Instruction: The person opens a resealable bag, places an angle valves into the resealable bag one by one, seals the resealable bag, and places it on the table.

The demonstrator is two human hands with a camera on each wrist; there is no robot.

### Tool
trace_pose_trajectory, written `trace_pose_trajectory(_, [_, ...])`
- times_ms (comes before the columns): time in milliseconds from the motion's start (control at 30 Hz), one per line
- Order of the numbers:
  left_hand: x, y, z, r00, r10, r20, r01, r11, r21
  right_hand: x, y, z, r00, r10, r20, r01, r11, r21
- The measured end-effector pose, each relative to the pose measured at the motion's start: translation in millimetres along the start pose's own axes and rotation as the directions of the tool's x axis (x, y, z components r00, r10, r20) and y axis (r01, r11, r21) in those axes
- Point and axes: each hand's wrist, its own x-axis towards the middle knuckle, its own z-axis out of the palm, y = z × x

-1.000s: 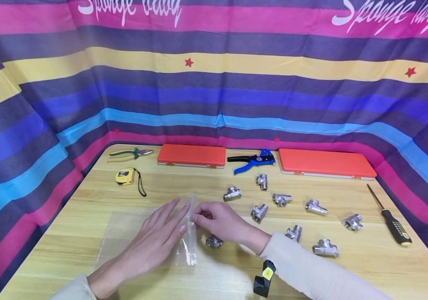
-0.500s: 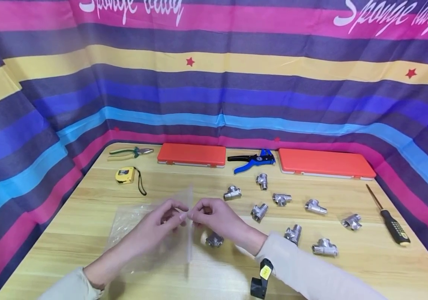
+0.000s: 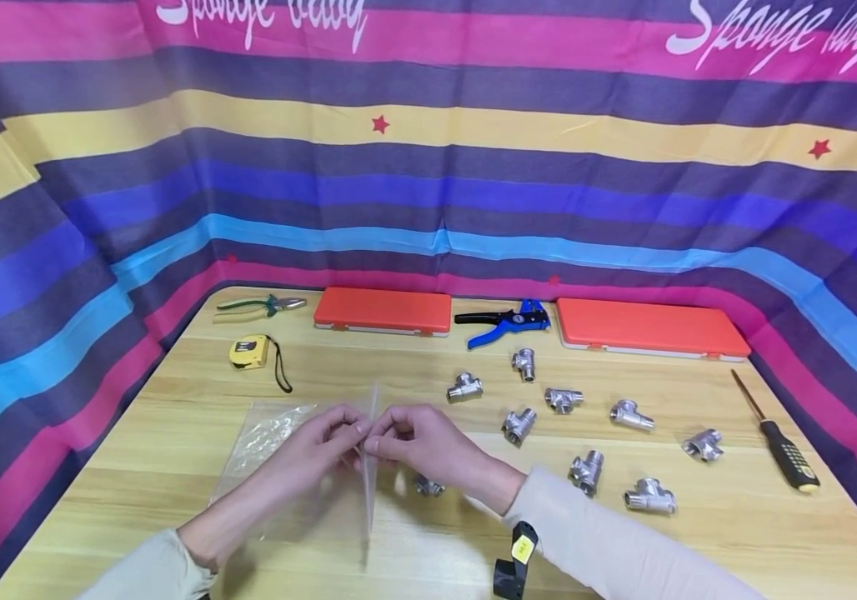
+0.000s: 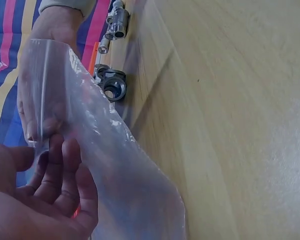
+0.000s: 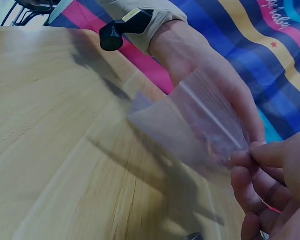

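Observation:
A clear zip-lock bag [image 3: 271, 433] is held partly raised off the wooden table, its zip edge standing upright between both hands. My left hand [image 3: 323, 437] pinches that edge between thumb and fingers, as the left wrist view also shows with the bag [image 4: 125, 170] hanging beside it. From the other side my right hand [image 3: 432, 442] pinches the same edge; in the right wrist view its thumb and forefinger meet at the zip strip [image 5: 212, 112]. Whether the bag's mouth is parted cannot be made out. A metal tee fitting [image 3: 428, 486] lies partly hidden under my right hand.
Several metal tee fittings [image 3: 564, 400] lie scattered right of centre. Along the back are pliers [image 3: 271, 306], two red cases [image 3: 383, 310], and a blue and black wire stripper [image 3: 507, 322]. A tape measure [image 3: 250, 352] sits left, a screwdriver [image 3: 789, 454] right.
My left hand, earlier flat on the bag, has curled to pinch its zip edge. That edge has been lifted upright, and both hands have shifted slightly left with it.

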Motion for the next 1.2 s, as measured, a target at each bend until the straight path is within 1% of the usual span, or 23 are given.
trace_pose_trajectory(100, [0.8, 0.6, -0.5, 0.999, -0.001, -0.035, 0.001, 1.000, 0.009, 0, 0, 0, 1.000, 0.014, -0.020, -0.014, 1.000, -0.006])
trace_pose_trajectory(233, [1.4, 3.6, 0.8, 0.996, -0.025, -0.088, 0.027, 1.000, 0.015, 1, 0, 1, 0.997, 0.035, -0.063, -0.037, 0.999, -0.031])
trace_pose_trajectory(333, [0.7, 5.9, 2.7, 0.994, -0.032, -0.106, 0.037, 0.999, 0.039, 2, 0, 2, 0.996, 0.024, -0.081, -0.030, 0.997, -0.071])
trace_pose_trajectory(533, [-2.4, 7.7, 5.4, 0.990, -0.041, -0.133, 0.053, 0.995, 0.090, 1, 1, 2, 0.997, -0.016, -0.074, 0.006, 0.991, -0.136])
trace_pose_trajectory(767, [-3.9, 10.6, 8.3, 0.987, -0.048, -0.155, 0.073, 0.984, 0.160, -4, 0, 0, 0.995, -0.069, -0.065, 0.048, 0.960, -0.276])
trace_pose_trajectory(867, [-4.2, 10.1, 4.8, 0.978, -0.070, -0.194, 0.101, 0.983, 0.154, -6, 2, -7, 0.994, -0.068, -0.082, 0.038, 0.947, -0.320])
trace_pose_trajectory(933, [-5.1, 8.6, 0.4, 0.975, -0.082, -0.206, 0.112, 0.984, 0.137, -7, 5, -15, 0.994, -0.059, -0.096, 0.022, 0.937, -0.348])
trace_pose_trajectory(1000, [-5.9, 7.2, -3.6, 0.975, -0.091, -0.204, 0.118, 0.985, 0.124, -7, 8, -24, 0.993, -0.048, -0.104, 0.008, 0.935, -0.354])
trace_pose_trajectory(1067, [-6.3, 6.1, -5.2, 0.979, -0.084, -0.187, 0.109, 0.985, 0.130, -6, 11, -30, 0.994, -0.037, -0.100, 0.000, 0.937, -0.350])
trace_pose_trajectory(1133, [-5.8, 6.1, -4.0, 0.983, -0.066, -0.169, 0.090, 0.985, 0.144, -5, 12, -31, 0.995, -0.038, -0.090, 0.005, 0.939, -0.343])
trace_pose_trajectory(1200, [-4.7, 6.9, -1.7, 0.986, -0.039, -0.160, 0.068, 0.981, 0.181, -3, 12, -29, 0.995, -0.056, -0.079, 0.026, 0.938, -0.345])
